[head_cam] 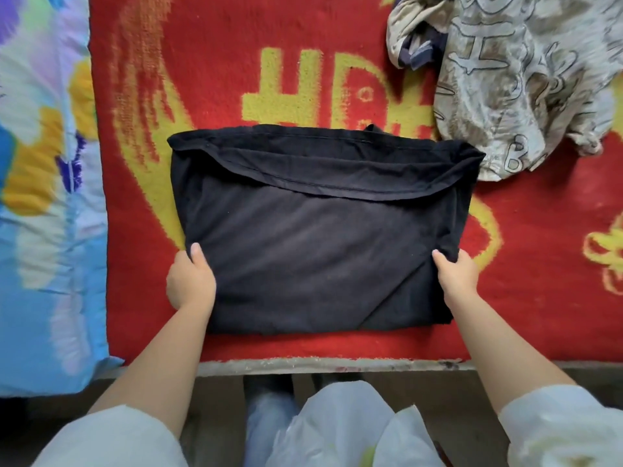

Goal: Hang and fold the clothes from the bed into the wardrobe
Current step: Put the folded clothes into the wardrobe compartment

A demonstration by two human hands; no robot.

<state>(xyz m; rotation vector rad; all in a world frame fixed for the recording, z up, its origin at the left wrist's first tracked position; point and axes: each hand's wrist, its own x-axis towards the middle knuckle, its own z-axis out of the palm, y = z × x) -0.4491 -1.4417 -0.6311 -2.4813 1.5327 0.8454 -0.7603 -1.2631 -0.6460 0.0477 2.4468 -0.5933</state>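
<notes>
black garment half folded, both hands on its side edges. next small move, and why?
Probably lift the near edge and fold it away onto the hemmed flap. The left hand and right hand each grip a side of the black garment, thumbs on top, and it lies wide and flat.

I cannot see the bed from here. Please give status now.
Left hand and right hand grip black garment's side edges. Garment folded flat on red blanket. Patterned clothes beyond, not blocking.

A black garment (317,230) is lying folded into a flat rectangle on the bed, hem turned across its far side; a crumpled beige printed garment (519,79) is lying beyond, right.
</notes>
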